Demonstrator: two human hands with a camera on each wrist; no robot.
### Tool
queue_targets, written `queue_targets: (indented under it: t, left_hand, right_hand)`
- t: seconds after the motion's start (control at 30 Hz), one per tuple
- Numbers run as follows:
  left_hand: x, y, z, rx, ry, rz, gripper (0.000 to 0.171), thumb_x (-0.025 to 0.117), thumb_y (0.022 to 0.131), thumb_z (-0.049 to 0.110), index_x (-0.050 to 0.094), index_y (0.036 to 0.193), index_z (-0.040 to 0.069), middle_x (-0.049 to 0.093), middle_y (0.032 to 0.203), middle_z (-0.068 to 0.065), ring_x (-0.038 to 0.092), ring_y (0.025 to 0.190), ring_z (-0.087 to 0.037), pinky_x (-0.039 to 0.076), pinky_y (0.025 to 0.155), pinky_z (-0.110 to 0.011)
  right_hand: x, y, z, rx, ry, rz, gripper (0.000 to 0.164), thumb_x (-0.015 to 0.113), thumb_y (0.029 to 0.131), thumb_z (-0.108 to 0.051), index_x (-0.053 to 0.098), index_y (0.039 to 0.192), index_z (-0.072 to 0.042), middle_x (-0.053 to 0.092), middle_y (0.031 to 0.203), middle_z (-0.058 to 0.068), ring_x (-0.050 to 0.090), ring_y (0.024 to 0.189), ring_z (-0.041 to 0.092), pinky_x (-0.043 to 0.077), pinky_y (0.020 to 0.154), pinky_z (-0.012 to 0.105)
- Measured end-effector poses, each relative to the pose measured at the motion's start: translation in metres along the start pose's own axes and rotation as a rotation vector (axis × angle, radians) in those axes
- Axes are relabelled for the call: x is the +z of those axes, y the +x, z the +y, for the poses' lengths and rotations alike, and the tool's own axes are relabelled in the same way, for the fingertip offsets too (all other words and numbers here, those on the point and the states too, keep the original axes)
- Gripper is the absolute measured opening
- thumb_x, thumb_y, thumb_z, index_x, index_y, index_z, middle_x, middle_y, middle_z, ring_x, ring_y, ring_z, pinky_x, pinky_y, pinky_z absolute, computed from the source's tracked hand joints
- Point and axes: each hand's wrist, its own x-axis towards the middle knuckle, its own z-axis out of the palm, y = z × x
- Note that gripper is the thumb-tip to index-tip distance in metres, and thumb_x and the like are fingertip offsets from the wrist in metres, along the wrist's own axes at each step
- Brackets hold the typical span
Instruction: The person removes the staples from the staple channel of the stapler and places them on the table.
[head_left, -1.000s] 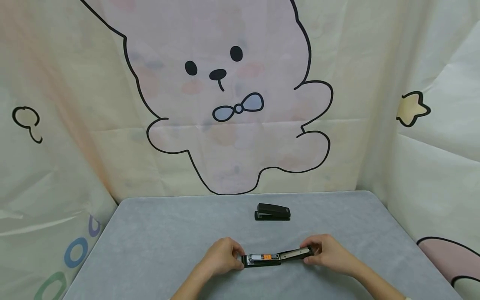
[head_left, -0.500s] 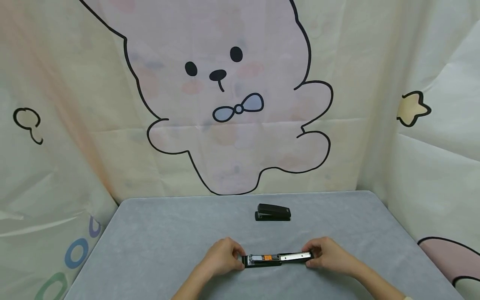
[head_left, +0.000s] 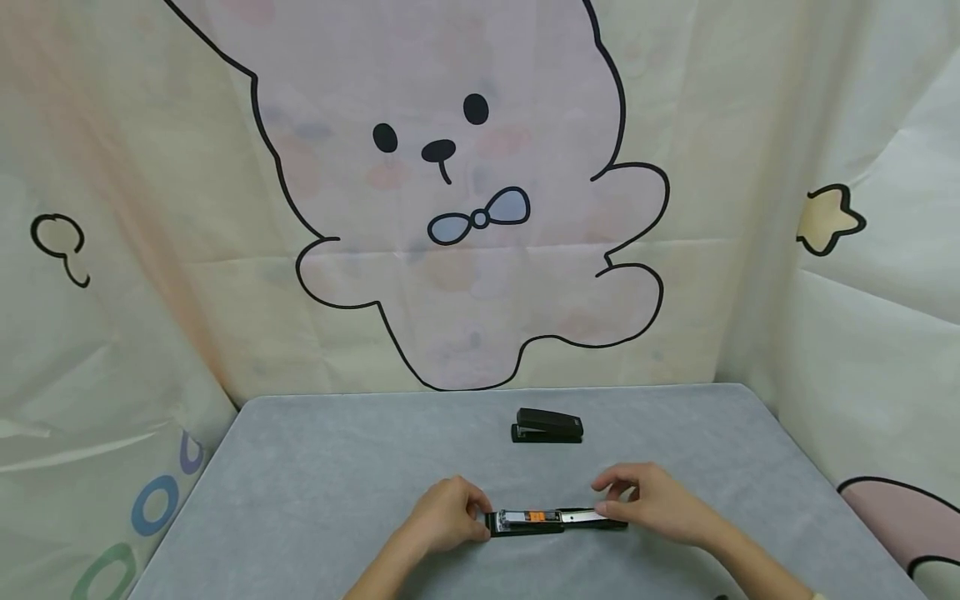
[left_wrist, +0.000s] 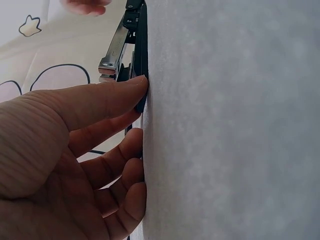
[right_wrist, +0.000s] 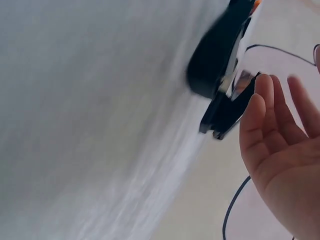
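Note:
A black stapler lies folded open and nearly flat on the table, its metal channel and an orange part facing up. My left hand pinches its left end; in the left wrist view the thumb lies along the dark base with a finger behind. Just over the other end is my right hand, fingers loosely bent and apart from one another. The right wrist view shows that hand holding nothing, near the stapler's dark, blurred end.
A second black stapler stands closed farther back on the grey cloth-covered table. A printed curtain rises behind the table's back edge, with more hanging on both sides. A small dark spot shows at the bottom edge.
The stapler's right arm has swung down from a slight upward tilt to lie flat. My right hand has let go of that end and lifted slightly leftward. My left hand stays in place.

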Motion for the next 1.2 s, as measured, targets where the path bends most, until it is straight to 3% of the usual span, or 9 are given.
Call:
queue_targets:
  t: [0.17,0.27,0.5,0.87,1.03,1.2]
  left_hand:
    - [0.0,0.0,0.0,0.001,-0.007,0.0,0.022,0.092,0.071,0.004,0.08,0.088,0.011,0.055,0.061,0.006,0.047,0.056,-0.01,0.037,0.055,-0.028]
    - [0.0,-0.001,-0.001,0.001,-0.005,-0.003,0.023,0.092,0.07,0.004,0.08,0.088,0.01,0.056,0.061,0.006,0.047,0.056,-0.01,0.037,0.056,-0.028]
    - [0.0,-0.001,-0.001,0.002,-0.006,-0.012,0.022,0.092,0.071,0.004,0.08,0.088,0.01,0.056,0.061,0.006,0.047,0.056,-0.01,0.037,0.056,-0.028]
    - [0.0,-0.001,-0.001,0.01,-0.004,-0.004,0.022,0.092,0.071,0.005,0.08,0.088,0.011,0.055,0.061,0.006,0.047,0.056,-0.009,0.036,0.055,-0.027]
    - [0.0,0.0,-0.002,0.004,-0.012,-0.004,0.022,0.092,0.07,0.005,0.08,0.087,0.012,0.055,0.061,0.006,0.047,0.055,-0.009,0.036,0.054,-0.027]
    - [-0.001,0.001,-0.002,-0.001,-0.019,-0.014,0.022,0.092,0.071,0.005,0.08,0.087,0.012,0.055,0.061,0.005,0.047,0.055,-0.01,0.035,0.054,-0.027]
  right_hand:
    - [0.011,0.007,-0.013,0.032,0.039,0.004,0.041,0.076,0.097,-0.024,0.068,0.128,0.0,0.072,0.111,0.008,0.066,0.089,0.01,0.053,0.073,0.028]
    - [0.021,0.011,-0.018,0.062,0.065,-0.015,0.039,0.076,0.097,-0.022,0.068,0.128,0.0,0.072,0.109,0.006,0.066,0.089,0.012,0.053,0.071,0.028]
    - [0.04,0.017,-0.026,0.043,0.185,-0.061,0.044,0.075,0.098,-0.016,0.062,0.133,0.007,0.071,0.107,0.007,0.067,0.089,0.015,0.052,0.072,0.027]
    - [0.064,0.024,-0.03,0.164,0.336,-0.133,0.039,0.073,0.098,-0.013,0.063,0.128,0.009,0.071,0.097,0.004,0.064,0.085,0.022,0.05,0.071,0.027]
    - [0.073,0.027,-0.029,0.179,0.397,-0.161,0.035,0.072,0.099,-0.013,0.064,0.126,0.008,0.07,0.093,0.005,0.063,0.079,0.02,0.049,0.065,0.028]
    - [0.077,0.031,-0.025,0.161,0.387,-0.227,0.035,0.068,0.101,-0.017,0.064,0.127,0.006,0.071,0.093,0.0,0.065,0.076,0.015,0.051,0.063,0.028]
